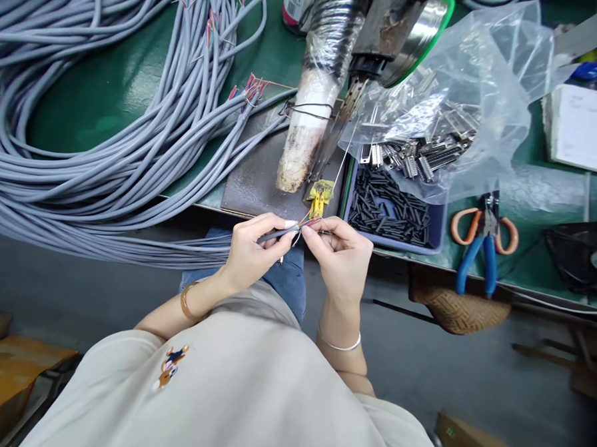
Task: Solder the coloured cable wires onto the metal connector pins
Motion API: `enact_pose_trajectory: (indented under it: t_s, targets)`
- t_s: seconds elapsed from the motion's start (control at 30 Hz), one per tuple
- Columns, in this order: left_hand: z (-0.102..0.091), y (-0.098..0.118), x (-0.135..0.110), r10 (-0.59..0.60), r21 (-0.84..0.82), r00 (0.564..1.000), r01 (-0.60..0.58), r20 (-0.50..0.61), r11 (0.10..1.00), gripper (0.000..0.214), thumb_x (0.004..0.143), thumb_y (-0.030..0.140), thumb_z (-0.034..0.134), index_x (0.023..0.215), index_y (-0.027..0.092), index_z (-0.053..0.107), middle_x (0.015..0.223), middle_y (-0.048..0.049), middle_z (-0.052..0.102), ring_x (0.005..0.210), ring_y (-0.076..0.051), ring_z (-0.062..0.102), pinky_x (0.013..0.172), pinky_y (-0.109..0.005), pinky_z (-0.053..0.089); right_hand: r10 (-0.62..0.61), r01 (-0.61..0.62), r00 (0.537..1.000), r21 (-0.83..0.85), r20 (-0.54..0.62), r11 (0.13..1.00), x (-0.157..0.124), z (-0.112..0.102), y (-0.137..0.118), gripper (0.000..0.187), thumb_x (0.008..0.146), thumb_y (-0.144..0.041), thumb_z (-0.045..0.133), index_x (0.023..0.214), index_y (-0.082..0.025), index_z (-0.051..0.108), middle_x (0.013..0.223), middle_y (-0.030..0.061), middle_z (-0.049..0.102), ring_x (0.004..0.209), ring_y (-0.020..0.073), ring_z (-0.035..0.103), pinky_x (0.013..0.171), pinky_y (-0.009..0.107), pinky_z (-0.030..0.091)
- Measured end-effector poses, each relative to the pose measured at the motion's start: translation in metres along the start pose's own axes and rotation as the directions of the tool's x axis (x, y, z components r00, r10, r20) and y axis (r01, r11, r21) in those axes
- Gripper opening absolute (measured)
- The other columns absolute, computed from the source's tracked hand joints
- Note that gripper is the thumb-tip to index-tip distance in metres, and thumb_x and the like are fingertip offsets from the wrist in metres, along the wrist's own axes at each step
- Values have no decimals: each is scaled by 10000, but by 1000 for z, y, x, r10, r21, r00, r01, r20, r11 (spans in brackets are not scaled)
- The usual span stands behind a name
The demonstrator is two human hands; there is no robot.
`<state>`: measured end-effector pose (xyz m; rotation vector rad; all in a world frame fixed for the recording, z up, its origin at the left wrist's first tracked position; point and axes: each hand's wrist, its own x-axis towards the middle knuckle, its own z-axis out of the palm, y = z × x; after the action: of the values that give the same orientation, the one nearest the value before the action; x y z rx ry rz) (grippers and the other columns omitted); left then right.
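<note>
Between the fingers of my left hand [257, 248] is the end of a grey cable [274, 235], its outer jacket pinched near the stripped part. Thin coloured wires [306, 220] fan out of that end toward a small yellow holder [318, 201] at the bench edge. My right hand [341, 249] is closed, thumb against forefinger, on the thin wires just right of the jacket. Above the yellow holder, a soldering iron [341, 119] points down, with a thin strand of solder wire [342, 169] beside it. The fingers partly hide the wires.
A large bundle of grey cables [131, 161] covers the left. A taped flexible duct [309, 117] hangs over a dark plate [253, 181]. At right are a bin [435, 234] of black sleeves, a plastic bag [499, 107] of metal connectors, blue-handled pliers [489, 263] and orange-handled scissors [462, 225].
</note>
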<state>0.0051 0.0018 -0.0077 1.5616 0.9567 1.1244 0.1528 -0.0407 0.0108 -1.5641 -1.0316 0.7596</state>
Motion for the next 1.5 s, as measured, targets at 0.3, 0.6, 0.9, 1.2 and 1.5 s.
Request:
enact_pose_trajectory:
  t_s: [0.3,0.6,0.9,1.2,1.5]
  targets:
    - [-3,5,1,-71,-41,995,74,64,996,91,884,248,715,871,170,760,749,-29,711,600,-104,567,587,-239,466,-178,174,983,-85,-37,981,-5,3,3,98,861,-252,734,794,-197,689,739,-34,660,452,32,318,430,225,261]
    - [-16,8,13,-367,-455,875,480,317,750,348,758,434,880,918,163,730,658,16,630,464,-55,425,439,-223,359,-748,701,652,-475,126,532,-7,4,11,132,915,-132,694,957,-258,691,784,-13,769,670,117,711,599,241,537]
    - [-17,11,13,-429,-519,824,566,370,640,290,729,329,849,884,125,712,638,19,636,435,-28,393,422,-191,234,-758,758,630,-347,169,552,-8,0,1,156,895,-91,726,954,-228,679,763,-17,765,640,108,701,585,235,535]
    - [-15,14,16,-444,-518,833,553,331,652,318,737,402,849,801,125,706,601,34,581,439,-25,350,422,-200,202,-788,804,552,-424,273,417,-13,5,4,137,917,-116,720,1006,-216,686,821,4,789,611,101,672,548,261,496]
    - [-12,12,18,-448,-543,835,548,319,636,395,580,361,978,757,147,698,562,83,537,519,-32,438,559,-178,400,-680,657,733,-290,29,696,-15,-2,2,321,893,-101,752,1151,-292,745,873,-14,785,710,121,725,590,243,560]
